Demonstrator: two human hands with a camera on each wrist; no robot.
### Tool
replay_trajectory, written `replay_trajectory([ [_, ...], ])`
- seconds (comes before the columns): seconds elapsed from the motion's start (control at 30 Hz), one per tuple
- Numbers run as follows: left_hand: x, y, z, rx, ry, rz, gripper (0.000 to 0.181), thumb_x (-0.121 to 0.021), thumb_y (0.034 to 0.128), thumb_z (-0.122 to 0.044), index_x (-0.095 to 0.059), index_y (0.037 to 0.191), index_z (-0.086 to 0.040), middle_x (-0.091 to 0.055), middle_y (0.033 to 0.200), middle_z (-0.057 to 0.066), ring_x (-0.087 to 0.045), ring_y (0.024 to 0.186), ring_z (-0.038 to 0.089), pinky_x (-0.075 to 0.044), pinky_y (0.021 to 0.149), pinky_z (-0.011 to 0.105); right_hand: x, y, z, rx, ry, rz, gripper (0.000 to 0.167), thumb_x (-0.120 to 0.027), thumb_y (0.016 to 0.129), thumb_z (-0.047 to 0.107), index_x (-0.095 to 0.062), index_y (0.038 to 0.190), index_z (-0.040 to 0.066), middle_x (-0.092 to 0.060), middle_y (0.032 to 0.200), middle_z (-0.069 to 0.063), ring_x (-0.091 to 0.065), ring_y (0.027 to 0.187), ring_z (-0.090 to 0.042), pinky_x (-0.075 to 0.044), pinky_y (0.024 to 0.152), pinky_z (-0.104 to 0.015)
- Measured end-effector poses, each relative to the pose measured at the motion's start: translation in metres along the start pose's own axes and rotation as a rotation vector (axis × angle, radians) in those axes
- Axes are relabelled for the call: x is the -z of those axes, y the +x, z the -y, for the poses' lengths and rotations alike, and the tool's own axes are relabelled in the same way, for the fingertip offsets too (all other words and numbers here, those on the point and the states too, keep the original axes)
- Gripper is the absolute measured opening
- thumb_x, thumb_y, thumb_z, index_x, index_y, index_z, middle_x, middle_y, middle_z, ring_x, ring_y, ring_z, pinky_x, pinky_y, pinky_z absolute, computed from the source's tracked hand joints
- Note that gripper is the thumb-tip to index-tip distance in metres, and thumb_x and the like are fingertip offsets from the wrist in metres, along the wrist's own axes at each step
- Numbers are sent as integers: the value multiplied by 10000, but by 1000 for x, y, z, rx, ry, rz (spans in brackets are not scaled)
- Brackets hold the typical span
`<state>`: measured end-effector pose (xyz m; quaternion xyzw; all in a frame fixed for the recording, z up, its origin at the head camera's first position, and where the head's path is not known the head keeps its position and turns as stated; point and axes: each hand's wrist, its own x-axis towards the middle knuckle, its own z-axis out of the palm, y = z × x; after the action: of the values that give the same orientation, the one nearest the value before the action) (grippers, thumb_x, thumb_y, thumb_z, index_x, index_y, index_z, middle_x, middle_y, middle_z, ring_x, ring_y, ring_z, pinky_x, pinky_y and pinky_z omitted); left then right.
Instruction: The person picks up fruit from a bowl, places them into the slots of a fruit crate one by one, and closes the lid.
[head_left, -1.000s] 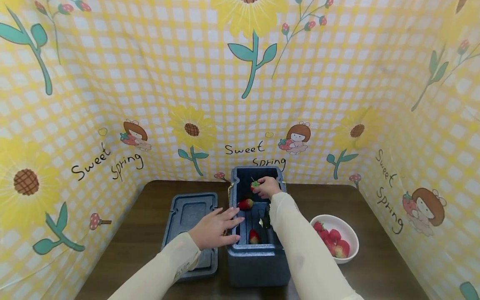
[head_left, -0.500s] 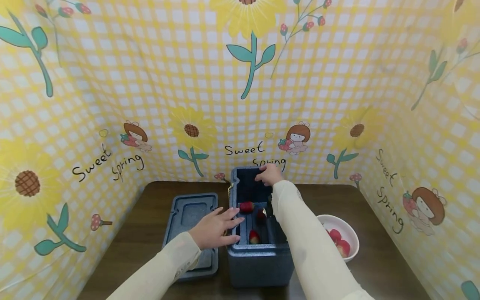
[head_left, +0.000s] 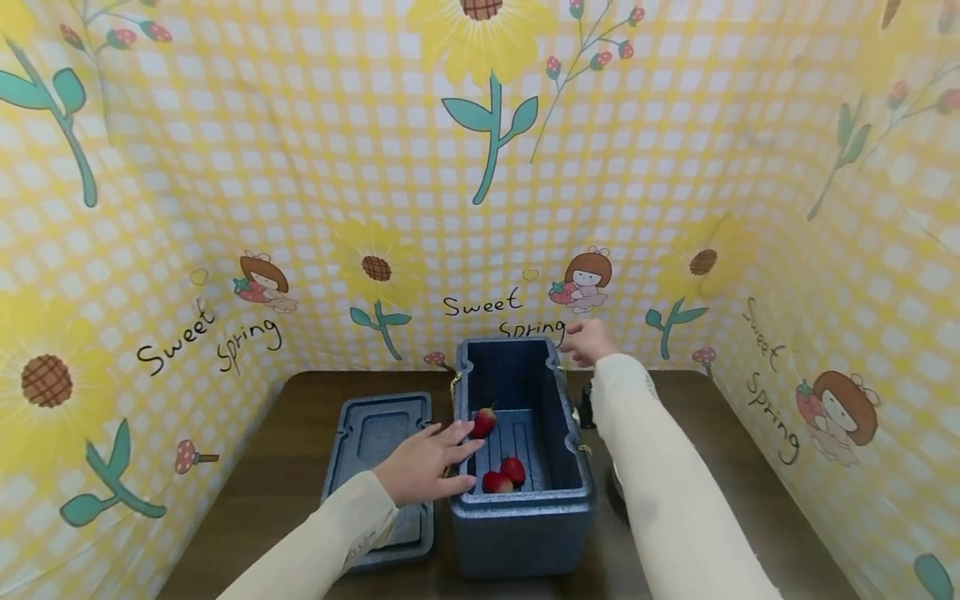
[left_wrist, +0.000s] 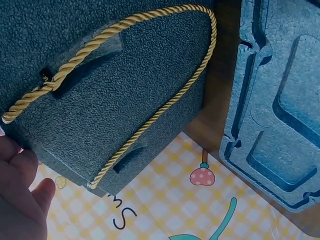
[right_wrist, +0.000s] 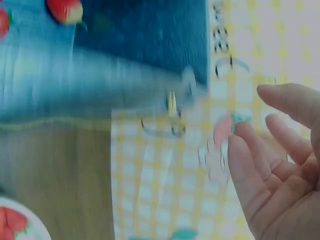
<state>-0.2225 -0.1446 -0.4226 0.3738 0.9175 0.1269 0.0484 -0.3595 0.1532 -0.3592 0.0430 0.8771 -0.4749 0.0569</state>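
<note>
A dark blue-grey foam box (head_left: 521, 537) stands uncovered on the table, with three strawberries on its floor. One strawberry (head_left: 485, 422) lies by the left wall; a second (head_left: 512, 471) and a third (head_left: 496, 482) sit close together near the front. My left hand (head_left: 422, 468) rests on the box's left rim with fingers extended. Just beyond the right rim, toward the back, is my right hand (head_left: 588, 343). In the right wrist view its fingers (right_wrist: 245, 165) are loosely bent and hold nothing. Gold rope handle (left_wrist: 150, 15) loops along the box's side.
The box's lid (head_left: 351, 442) lies on the brown table (head_left: 258, 467) to the left. A white bowl (right_wrist: 36, 221) with strawberries shows in the right wrist view; my right sleeve (head_left: 667, 467) hides most of it in the head view. Patterned cloth (head_left: 420, 167) surrounds the table.
My right hand held a strawberry inside the box, let it go, then rose and moved right past the rim. The strawberries in the box have shifted. My left hand has stayed on the rim.
</note>
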Motion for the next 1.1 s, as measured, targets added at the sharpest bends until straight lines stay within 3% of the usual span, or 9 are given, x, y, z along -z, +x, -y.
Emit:
replay_trajectory([
  [0.1, -2, 1, -1, -4, -18, -4, 562, -507, 959, -437, -484, 1418, -114, -357, 1510, 125, -327, 1390, 265, -225, 1110, 539, 25, -5, -16, -3, -15, 6, 492, -658, 850, 107, -523, 1301, -39, -604, 1111, -193, -586, 705, -175, -557, 675, -341],
  [0.27, 0, 3, 0, 14, -14, -8, 563, -519, 955, -436, -487, 1416, -115, -358, 1508, 127, -325, 1391, 269, -212, 1114, 545, 58, -25, -26, 18, 41, 115, 617, -626, 902, 176, -372, 1429, -21, -463, 1355, -274, -595, 991, -295, -534, 823, -395],
  [0.4, 0, 6, -1, 12, -17, -14, 570, -518, 953, -445, -490, 1413, -109, -362, 1504, 140, -338, 1384, 277, -212, 1113, 544, 82, -35, -42, 42, 15, 182, 658, -622, 916, 188, -317, 1451, -42, -469, 1343, -298, -620, 950, -239, -539, 810, -368],
  [0.53, -2, 5, -1, -3, -23, -15, 560, -530, 951, -424, -496, 1407, -101, -363, 1501, 140, -342, 1380, 281, -177, 1123, 546, 96, -45, -65, 37, -57, 218, 688, -630, 915, 201, -293, 1444, -81, -504, 1314, -305, -633, 964, -247, -512, 879, -446],
  [0.73, -5, 4, 2, -35, -2, -36, 563, -527, 943, -450, -522, 1389, -106, -395, 1487, 107, -330, 1387, 279, -136, 1126, 562, 95, -55, -111, -6, -50, 249, 690, -628, 900, 142, -274, 1431, -120, -514, 1301, -311, -481, 1211, -470, -438, 963, -526],
  [0.9, -8, 6, 4, -41, 7, -37, 572, -508, 948, -472, -509, 1402, -124, -396, 1488, 93, -317, 1394, 272, -137, 1125, 565, 85, -57, -159, 57, -120, 201, 604, -641, 844, 82, -393, 1335, -167, -633, 1101, -300, -589, 1053, -459, -470, 908, -530],
  [1.0, -6, 6, 5, -40, 8, -34, 563, -524, 944, -457, -508, 1403, -131, -397, 1487, 91, -312, 1396, 274, -130, 1126, 566, 75, -58, -187, 20, -153, 164, 578, -668, 806, 85, -460, 1290, -153, -635, 1090, -289, -617, 981, -404, -477, 873, -526],
  [1.1, -3, 4, 5, -40, 16, -28, 567, -528, 941, -464, -510, 1403, -135, -399, 1485, 89, -310, 1397, 275, -127, 1127, 564, 66, -62, -206, -44, -180, 125, 571, -685, 787, 95, -493, 1277, -129, -618, 1111, -297, -599, 1006, -394, -470, 871, -522],
])
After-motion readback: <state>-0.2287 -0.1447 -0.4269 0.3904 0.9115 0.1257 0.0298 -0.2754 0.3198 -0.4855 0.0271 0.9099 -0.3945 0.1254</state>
